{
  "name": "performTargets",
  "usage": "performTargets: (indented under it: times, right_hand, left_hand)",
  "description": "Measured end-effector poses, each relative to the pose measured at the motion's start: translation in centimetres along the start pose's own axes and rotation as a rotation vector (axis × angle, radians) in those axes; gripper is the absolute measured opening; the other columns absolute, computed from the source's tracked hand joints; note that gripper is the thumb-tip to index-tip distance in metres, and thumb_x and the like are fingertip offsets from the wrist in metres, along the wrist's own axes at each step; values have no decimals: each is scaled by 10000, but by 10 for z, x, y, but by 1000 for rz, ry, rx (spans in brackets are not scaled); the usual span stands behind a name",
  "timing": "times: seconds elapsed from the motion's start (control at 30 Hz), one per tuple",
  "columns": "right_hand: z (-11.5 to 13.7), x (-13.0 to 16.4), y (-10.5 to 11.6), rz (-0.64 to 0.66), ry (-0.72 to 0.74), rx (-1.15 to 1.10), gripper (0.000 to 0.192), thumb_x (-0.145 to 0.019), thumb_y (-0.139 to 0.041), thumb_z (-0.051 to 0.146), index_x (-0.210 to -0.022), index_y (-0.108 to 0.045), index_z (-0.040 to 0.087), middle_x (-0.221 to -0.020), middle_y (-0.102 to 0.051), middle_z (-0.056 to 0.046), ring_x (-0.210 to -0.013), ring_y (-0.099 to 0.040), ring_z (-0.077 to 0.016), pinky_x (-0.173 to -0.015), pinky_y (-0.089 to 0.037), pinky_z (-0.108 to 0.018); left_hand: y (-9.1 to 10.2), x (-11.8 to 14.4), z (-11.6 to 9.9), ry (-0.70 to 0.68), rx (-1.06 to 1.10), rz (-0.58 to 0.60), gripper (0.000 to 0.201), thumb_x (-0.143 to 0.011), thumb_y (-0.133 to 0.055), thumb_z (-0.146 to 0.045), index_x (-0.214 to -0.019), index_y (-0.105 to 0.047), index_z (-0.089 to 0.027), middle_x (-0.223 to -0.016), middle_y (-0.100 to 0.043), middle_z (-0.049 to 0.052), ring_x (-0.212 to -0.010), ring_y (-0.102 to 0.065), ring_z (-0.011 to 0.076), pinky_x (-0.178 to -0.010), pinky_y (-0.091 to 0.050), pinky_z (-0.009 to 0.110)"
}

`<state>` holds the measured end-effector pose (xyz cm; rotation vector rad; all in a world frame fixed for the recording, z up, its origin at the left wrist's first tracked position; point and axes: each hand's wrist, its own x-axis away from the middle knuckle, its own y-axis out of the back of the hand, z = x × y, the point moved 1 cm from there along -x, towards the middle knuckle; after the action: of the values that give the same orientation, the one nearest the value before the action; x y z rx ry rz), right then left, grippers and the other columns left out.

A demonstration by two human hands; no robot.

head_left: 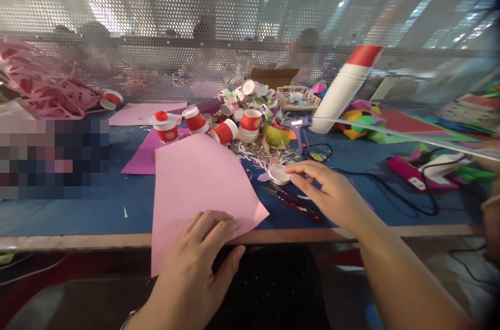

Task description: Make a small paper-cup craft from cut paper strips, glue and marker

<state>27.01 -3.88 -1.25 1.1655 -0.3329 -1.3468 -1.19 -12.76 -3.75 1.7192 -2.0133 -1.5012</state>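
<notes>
Blue tabletop [78,210], mesh screen [195,33] behind; left hand [199,257] flat on pink sheet [195,184], right hand [328,192] pinching white cap [278,174].

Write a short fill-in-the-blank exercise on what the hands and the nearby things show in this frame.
1. The left hand presses flat on a sheet of ____ paper.
2. The right hand touches a small white ____.
3. Red-handled ____ lie on the blue table under the right hand.
4. The paper cups behind the sheet are red and ____.

Missing words: pink; lid; scissors; white
</notes>
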Motion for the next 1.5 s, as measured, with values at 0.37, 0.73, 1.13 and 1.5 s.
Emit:
performTargets:
  times: [0.37,0.73,1.13,1.5]
  right_hand:
    - [-3,11,1,-170,-65,-125,238,-999,-583,425,-1079,-700,234,-1078,-698,-77,-868,-671,-196,-762,-575,-328]
    - [7,33,5,-201,-182,-184,201,-961,-635,445,-1020,-711,269,-926,-739,-21,-789,-694,-187,-781,-558,-325]
    - [17,58,7,-245,-196,-121,178,-971,-626,438,-966,-717,285,-846,-762,3,-719,-742,-182,-663,-550,-286]
    - [15,54,-3,-81,-86,-47,117,-992,-608,345,-964,-697,275,-876,-744,-1,-750,-703,-175,-695,-538,-299]
  left_hand:
    - [-1,1,0,-4,-33,31,231,-951,-591,-147,-1169,-625,-216,-1090,-691,90,-958,-662,251,-757,-609,425]
    - [-4,-36,-26,-55,26,99,273,-965,-601,-162,-1228,-627,-229,-1175,-693,70,-1030,-637,261,-860,-586,484]
    - [1,-5,1,-44,-264,108,387,-893,-550,-55,-1238,-618,-216,-1290,-671,130,-1165,-618,354,-875,-585,586]
    - [45,-1,27,-220,-304,265,711,-783,-411,39,-1376,-624,-289,-1365,-701,31,-1252,-672,232,-1076,-547,488]
